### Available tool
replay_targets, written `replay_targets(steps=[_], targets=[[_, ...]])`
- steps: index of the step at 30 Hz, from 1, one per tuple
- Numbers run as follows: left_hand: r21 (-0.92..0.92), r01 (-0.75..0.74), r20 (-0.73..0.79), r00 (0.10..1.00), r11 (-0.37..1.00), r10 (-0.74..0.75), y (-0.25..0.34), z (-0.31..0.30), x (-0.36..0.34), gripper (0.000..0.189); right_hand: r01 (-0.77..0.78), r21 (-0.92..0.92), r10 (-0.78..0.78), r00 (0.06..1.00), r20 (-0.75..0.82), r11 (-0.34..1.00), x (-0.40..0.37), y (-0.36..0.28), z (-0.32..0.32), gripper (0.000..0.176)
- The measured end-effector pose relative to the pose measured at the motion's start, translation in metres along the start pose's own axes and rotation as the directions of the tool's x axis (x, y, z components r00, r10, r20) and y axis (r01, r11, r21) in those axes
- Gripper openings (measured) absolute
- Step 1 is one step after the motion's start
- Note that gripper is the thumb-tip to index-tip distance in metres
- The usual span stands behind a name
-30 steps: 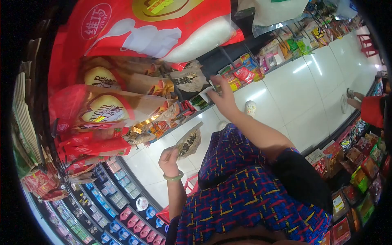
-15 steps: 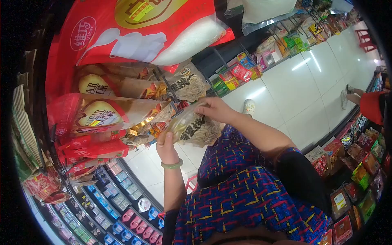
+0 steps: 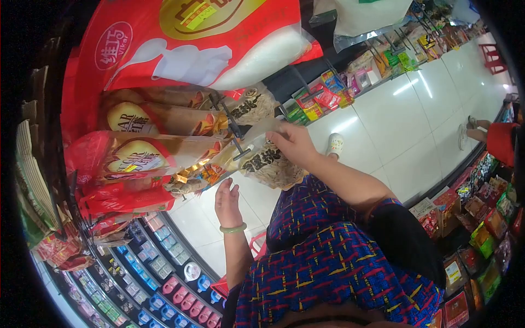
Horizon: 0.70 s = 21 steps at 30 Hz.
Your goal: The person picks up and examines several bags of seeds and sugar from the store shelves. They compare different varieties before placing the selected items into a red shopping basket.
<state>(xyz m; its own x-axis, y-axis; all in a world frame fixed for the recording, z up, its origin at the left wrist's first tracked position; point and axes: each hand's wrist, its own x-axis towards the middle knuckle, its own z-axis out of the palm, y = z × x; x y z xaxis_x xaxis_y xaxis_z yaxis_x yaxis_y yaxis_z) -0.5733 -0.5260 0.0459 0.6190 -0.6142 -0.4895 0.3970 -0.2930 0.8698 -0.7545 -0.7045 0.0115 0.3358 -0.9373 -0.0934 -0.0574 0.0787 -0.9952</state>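
Note:
A clear plastic bag [image 3: 272, 168] of pale, stick-like dried food with dark printed characters hangs at the tip of a metal display hook [image 3: 243, 152]. My right hand [image 3: 295, 144] pinches its upper right edge, thumb lying over the film. Below and to the left of the bag, my left hand [image 3: 228, 204] is apart from it, fingers loosely raised and holding nothing; a green bangle [image 3: 233, 228] circles that wrist. Behind, a similar bag [image 3: 257, 106] hangs on another hook. Brown sugar bags [image 3: 136, 156] with heart-shaped labels hang just left of my hands.
A big red-and-white bag [image 3: 219, 54] fills the upper left. Shelves of small boxes and cups [image 3: 164, 268] curve below left. Snack packets [image 3: 328, 93] line the far shelf, and more packets [image 3: 486, 235] stand at right. Another person's leg and red clothing [image 3: 500, 143] show at the right edge.
My left hand has let go of the bag and dropped away slightly. The bag now sits with its top at the hook tip, my right hand still at its edge.

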Motion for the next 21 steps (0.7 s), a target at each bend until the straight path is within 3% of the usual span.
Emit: replay_targets(steps=[4,11,13,21], targets=[[-0.008,0.026,0.033,0.999,1.000,-0.026,-0.002,-0.002,0.000,0.034,0.104,-0.080,-0.105,0.994,-0.007,0.991,-0.004,-0.014,-0.002,0.021],[0.015,0.009,0.058,0.998,1.000,-0.010,-0.006,-0.005,0.004,0.033,0.014,-0.122,-0.018,0.999,-0.031,0.992,-0.003,-0.018,0.001,0.016],[0.021,0.029,0.059,0.998,0.999,-0.030,-0.006,-0.007,0.006,0.033,0.112,-0.146,-0.128,0.986,-0.109,0.983,-0.004,-0.016,0.004,0.020],[0.060,0.045,0.081,0.995,0.997,-0.050,-0.003,-0.015,0.005,0.033,0.120,-0.195,-0.153,0.974,-0.168,0.973,-0.016,-0.020,0.009,0.022]])
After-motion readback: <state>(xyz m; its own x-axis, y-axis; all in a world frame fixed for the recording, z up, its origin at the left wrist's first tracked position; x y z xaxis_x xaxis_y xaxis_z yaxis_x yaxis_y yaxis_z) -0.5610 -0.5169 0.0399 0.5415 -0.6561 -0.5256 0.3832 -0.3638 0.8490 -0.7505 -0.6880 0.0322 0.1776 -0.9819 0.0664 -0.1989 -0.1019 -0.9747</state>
